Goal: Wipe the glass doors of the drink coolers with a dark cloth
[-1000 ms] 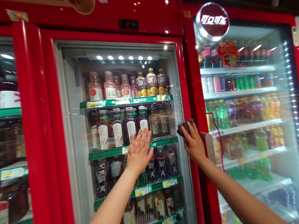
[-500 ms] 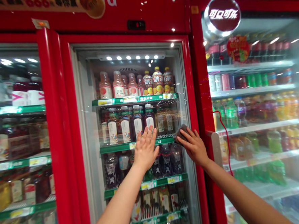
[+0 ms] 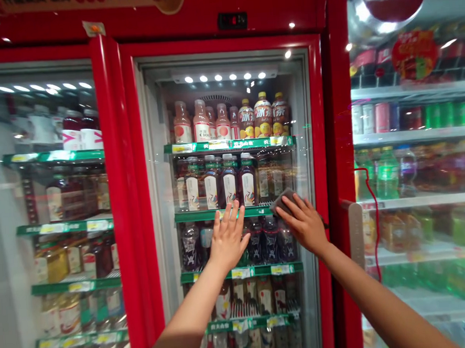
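Observation:
Straight ahead is the glass door [image 3: 158, 147] of a red drinks cooler, with shelved bottles behind it. My left hand [image 3: 228, 242] is laid against the glass with its fingers spread, holding nothing, in front of the dark bottles in the middle. Beneath the fingers of my right hand [image 3: 304, 224] is a grey sponge [image 3: 284, 198], pressed to the glass near the right side of the door. My palm and fingers cover part of the sponge. Both arms reach up from the lower edge of the view.
A second glass-doored section [image 3: 8, 235] stands on the left past the red door frame [image 3: 132, 148]. To the right, another lit cooler [image 3: 415, 199] has a long handle [image 3: 356, 234] and a red cord [image 3: 375, 212]. A small display [image 3: 232, 20] sits above the middle door.
The view has turned left, so the coolers appear farther right. Against the door, both my hands have shifted left, the sponge staying under my right fingers.

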The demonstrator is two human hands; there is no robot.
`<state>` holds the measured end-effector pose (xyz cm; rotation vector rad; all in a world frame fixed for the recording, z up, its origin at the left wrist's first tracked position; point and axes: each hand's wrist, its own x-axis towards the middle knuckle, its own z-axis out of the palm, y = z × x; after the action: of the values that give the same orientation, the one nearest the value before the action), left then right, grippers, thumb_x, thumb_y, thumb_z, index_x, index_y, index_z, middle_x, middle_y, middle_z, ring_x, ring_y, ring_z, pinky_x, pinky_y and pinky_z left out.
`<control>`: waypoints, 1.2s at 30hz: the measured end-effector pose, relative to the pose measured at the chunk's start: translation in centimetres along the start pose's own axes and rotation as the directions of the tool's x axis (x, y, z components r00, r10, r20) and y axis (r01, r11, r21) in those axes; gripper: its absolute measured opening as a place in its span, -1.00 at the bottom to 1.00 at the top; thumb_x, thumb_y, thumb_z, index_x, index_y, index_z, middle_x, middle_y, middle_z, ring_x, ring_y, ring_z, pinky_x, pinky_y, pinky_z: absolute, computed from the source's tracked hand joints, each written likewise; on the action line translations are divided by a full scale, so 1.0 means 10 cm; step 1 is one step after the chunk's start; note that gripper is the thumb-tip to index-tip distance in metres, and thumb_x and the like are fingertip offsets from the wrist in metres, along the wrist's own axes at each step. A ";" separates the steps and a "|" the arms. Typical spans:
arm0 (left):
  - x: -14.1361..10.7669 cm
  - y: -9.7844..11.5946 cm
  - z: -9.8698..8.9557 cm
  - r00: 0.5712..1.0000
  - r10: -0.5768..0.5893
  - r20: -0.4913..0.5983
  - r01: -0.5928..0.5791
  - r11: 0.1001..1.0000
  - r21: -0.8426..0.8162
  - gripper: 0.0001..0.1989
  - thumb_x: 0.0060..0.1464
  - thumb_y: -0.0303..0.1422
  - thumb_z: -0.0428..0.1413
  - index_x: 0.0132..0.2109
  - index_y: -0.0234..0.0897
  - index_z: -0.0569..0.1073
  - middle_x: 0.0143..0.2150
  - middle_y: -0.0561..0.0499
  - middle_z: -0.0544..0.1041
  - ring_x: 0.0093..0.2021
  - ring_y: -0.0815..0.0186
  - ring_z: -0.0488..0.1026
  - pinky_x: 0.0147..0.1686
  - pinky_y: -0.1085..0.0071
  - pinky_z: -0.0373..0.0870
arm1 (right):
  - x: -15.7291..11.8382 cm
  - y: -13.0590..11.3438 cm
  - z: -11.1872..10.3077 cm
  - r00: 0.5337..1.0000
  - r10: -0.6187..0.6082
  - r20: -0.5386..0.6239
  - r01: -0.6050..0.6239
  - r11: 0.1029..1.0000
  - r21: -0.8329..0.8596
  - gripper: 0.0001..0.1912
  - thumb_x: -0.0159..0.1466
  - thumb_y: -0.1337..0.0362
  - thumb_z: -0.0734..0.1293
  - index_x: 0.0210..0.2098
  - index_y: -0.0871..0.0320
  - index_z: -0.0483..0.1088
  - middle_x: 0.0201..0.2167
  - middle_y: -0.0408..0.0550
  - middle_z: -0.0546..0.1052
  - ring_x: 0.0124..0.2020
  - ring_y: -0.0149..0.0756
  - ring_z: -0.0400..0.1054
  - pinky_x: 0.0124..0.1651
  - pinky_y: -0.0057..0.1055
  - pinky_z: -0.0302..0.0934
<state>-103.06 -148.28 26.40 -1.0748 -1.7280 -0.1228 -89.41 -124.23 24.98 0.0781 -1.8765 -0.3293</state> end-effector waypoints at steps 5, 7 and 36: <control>-0.12 -0.18 -0.01 0.999 -0.032 0.008 0.032 0.999 0.015 -0.06 0.30 -0.02 0.03 0.52 -0.29 -0.33 0.55 -0.16 -0.08 0.55 0.05 -0.24 0.49 -0.07 -0.25 | 0.38 -0.18 0.16 0.965 0.210 -0.159 -0.212 0.977 0.007 -0.36 0.40 0.32 0.28 0.43 -0.16 0.13 0.47 -0.05 0.16 0.52 0.09 -0.16 0.40 0.25 0.03; -0.16 -0.24 0.00 0.999 -0.041 0.009 0.041 0.999 0.017 -0.06 0.30 -0.01 0.03 0.52 -0.30 -0.32 0.55 -0.17 -0.08 0.55 0.05 -0.22 0.48 -0.06 -0.23 | 0.52 -0.44 0.25 0.961 0.226 -0.158 -0.226 0.974 0.020 -0.33 0.39 0.24 0.31 0.44 -0.15 0.11 0.48 -0.05 0.12 0.52 0.12 -0.20 0.40 0.27 0.01; -0.92 -1.70 -0.29 0.999 -0.039 0.021 0.036 0.993 0.117 -0.16 0.33 -0.08 0.02 0.52 -0.33 -0.19 0.53 -0.10 -0.03 0.55 0.18 -0.28 0.50 0.04 -0.43 | 1.24 -1.95 0.82 0.950 0.264 -0.166 -0.264 0.964 0.022 -0.28 0.31 0.46 0.24 0.42 -0.07 0.17 0.48 -0.03 0.12 0.53 0.08 -0.24 0.41 0.23 -0.01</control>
<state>-112.48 -165.43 27.05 -0.9625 -1.7543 -0.0328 -103.29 -144.02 28.83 -0.1413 -1.6941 -0.1339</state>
